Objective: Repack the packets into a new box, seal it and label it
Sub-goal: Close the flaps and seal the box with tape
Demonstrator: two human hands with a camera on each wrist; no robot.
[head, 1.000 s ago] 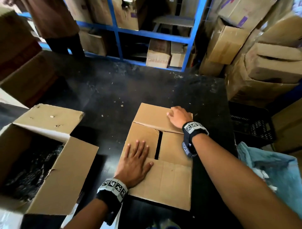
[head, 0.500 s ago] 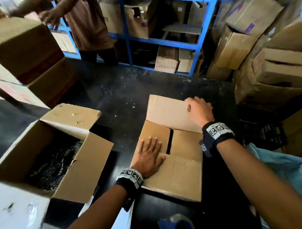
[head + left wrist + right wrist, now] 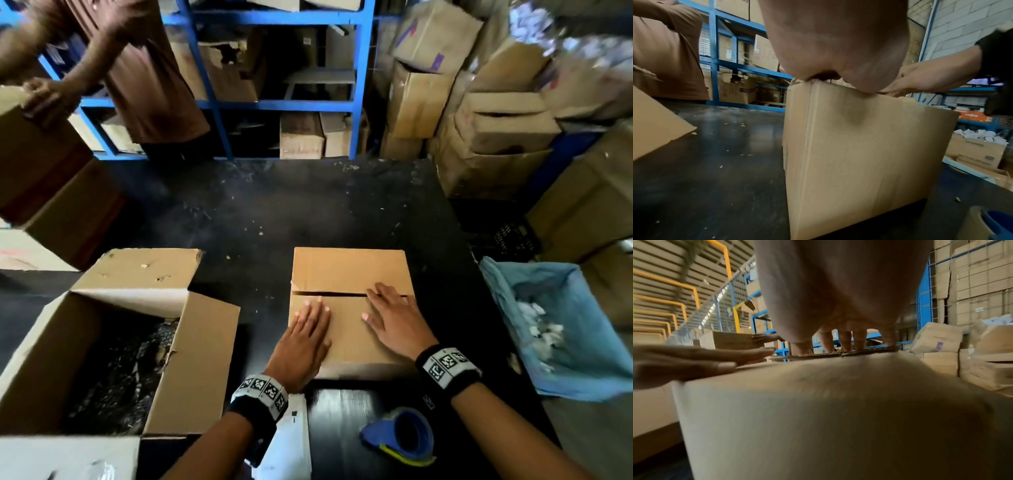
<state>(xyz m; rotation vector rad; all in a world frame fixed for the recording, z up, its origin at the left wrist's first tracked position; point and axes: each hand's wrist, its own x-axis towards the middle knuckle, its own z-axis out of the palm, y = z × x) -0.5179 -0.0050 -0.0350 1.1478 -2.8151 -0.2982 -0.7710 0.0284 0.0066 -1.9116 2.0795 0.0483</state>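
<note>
To my far left, the old open carton (image 3: 113,346) sits with its flaps up and the dark packets (image 3: 113,373) heaped inside, so I judge nothing is repacked yet. Next along, my left hand (image 3: 303,346) lies flat, fingers straight, on the near flap of the new box (image 3: 349,270) at the middle of the black table (image 3: 308,212); it grips nothing. A second ago the far flap stood up with the inner flaps exposed; now it is folded down to meet the near flap, leaving a thin seam. My right hand (image 3: 394,322) has moved from that far flap's edge and presses flat, fingertips at the seam, gripping nothing. I read this closed face as ready for taping, probably the base. The tape dispenser (image 3: 402,435) lies near my right forearm, untouched.
</note>
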